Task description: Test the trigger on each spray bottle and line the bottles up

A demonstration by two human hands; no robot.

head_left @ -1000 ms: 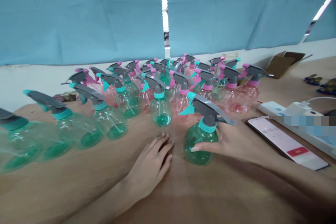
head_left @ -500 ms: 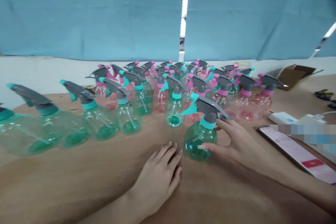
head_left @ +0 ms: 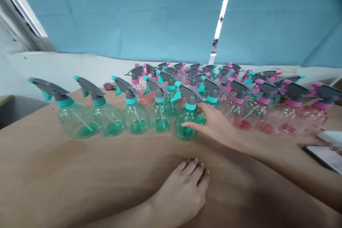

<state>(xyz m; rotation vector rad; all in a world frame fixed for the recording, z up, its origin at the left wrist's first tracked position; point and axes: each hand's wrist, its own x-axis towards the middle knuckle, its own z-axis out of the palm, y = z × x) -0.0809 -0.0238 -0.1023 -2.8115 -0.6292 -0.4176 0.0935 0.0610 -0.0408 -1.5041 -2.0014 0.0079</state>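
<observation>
My right hand (head_left: 219, 126) is wrapped round the body of a green spray bottle (head_left: 184, 124), its thumb in front and its fingers mostly hidden behind. This bottle has a grey head with a turquoise trigger and collar, and stands upright at the right end of a front row of green bottles. Immediately to its left is another green spray bottle (head_left: 160, 117), with a small gap between them. My left hand (head_left: 184, 192) lies palm down on the table nearer to me, holding nothing, its fingers stretched forward and lightly bent.
Pink spray bottles (head_left: 267, 114) line the right, with several more pink and green ones crowded behind. A phone (head_left: 324, 156) lies at the right on the wooden table (head_left: 93, 174). Blue cloth (head_left: 133, 17) hangs beyond.
My right hand has carried the green bottle forward and left, into line with the front row. The view has turned left. My left hand still rests on the table.
</observation>
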